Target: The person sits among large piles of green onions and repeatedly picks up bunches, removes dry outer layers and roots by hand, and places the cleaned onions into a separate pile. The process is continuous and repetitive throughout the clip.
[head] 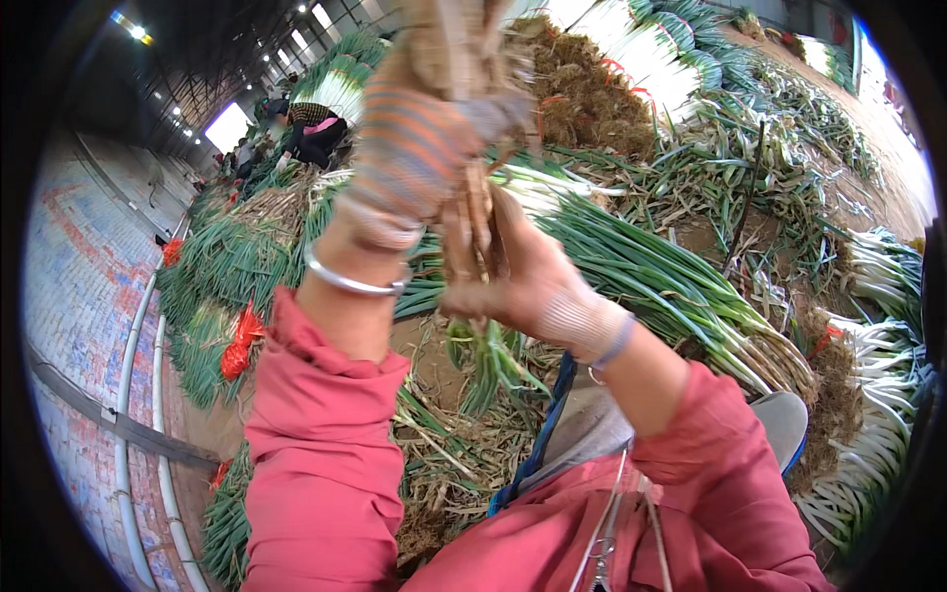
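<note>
A small bundle of scallions (477, 214) with brown, dry outer skins is held upright before me, its green leaves (492, 362) hanging at the bottom. My left hand (425, 148), in a striped knit glove, is closed around its upper part; motion blurs the fingers and the brown end above. Lower down, my right hand (529, 277) grips the same stalks, its glove soiled brown over palm and fingers. A silver bangle (355, 280) circles my left wrist. Just beyond my right hand lies a large heap of long scallions (651, 274), their brownish bases towards my right knee.
Loose trimmed leaves (451, 473) litter the ground beneath my hands. Tied scallion bundles with roots (592, 96) are stacked ahead, and white-stalked ones (873, 399) lie at right. Green bundles line the left, beside pipes (159, 414) along a brick wall. Another person (314, 133) bends over farther back.
</note>
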Demonstrator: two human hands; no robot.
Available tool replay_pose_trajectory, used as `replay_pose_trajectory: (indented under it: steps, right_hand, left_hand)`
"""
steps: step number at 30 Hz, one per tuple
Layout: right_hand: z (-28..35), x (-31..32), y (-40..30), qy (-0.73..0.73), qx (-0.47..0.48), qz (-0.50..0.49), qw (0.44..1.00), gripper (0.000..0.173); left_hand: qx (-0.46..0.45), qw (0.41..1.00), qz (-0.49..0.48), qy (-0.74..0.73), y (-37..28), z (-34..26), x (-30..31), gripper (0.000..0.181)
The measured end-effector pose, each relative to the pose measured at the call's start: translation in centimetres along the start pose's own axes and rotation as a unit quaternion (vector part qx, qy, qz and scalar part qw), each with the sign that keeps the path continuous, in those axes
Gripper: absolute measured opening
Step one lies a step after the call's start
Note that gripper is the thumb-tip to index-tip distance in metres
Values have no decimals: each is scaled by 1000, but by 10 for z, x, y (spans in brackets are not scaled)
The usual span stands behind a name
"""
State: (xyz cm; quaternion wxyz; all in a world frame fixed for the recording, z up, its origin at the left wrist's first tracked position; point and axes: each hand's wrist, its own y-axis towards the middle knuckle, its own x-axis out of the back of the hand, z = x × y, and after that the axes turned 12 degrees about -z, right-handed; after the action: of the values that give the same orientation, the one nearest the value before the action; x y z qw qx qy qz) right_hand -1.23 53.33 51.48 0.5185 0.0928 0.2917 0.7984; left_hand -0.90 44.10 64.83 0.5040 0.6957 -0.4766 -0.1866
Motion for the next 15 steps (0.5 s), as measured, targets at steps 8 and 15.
replay_pose_trajectory:
  steps: [8, 15]
  right_hand:
    - [3, 31, 44, 306, -141, 227, 914, 41]
    - [-6, 47, -9, 235, -159, 18, 959, 70]
  left_hand:
    - [199, 912, 240, -265, 16, -10, 1, 53]
    - [274, 949, 100, -117, 8, 30, 8, 32]
